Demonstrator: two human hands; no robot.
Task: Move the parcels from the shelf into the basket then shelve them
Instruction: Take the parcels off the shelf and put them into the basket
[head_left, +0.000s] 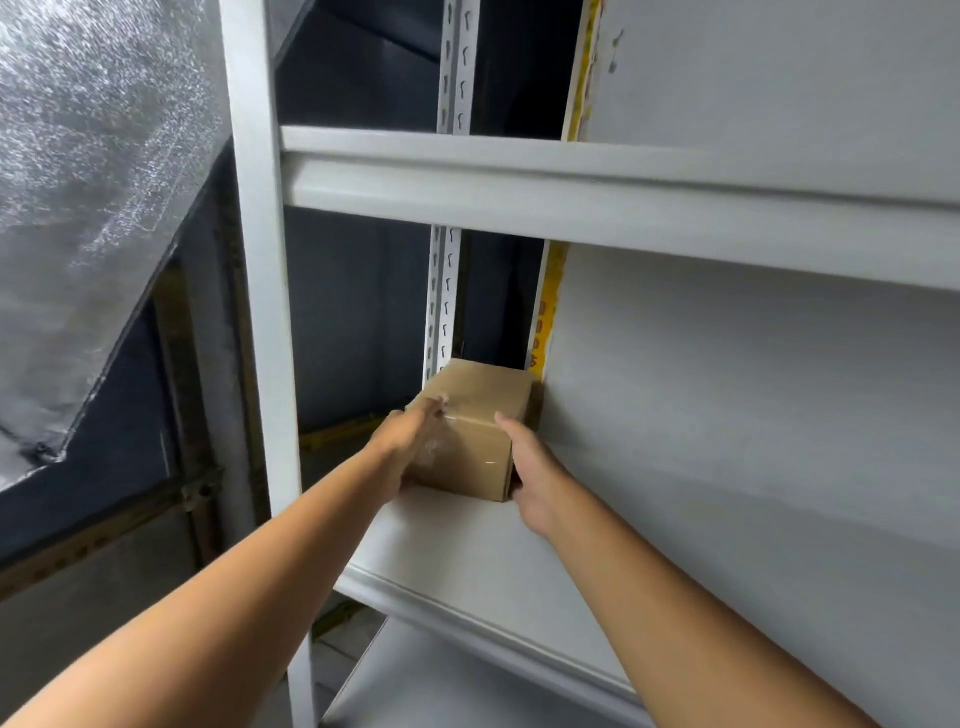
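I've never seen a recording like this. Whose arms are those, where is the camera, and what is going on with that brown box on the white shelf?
There is no machine here: these are a person's two bare arms, filmed by one wide-angle camera worn on the head, looking forward and down at the hands. That is why the arms seem to grow out of the bottom of the picture.

In front stands a white metal shelving unit with several boards. On the middle shelf board, near its back left corner, is a small cardboard parcel sealed with clear tape. The left hand holds its left side, with fingers reaching over the top. The right hand grips its right side, thumb along the upper edge. Whether the box rests on the board or is slightly lifted cannot be told. No basket is in view.
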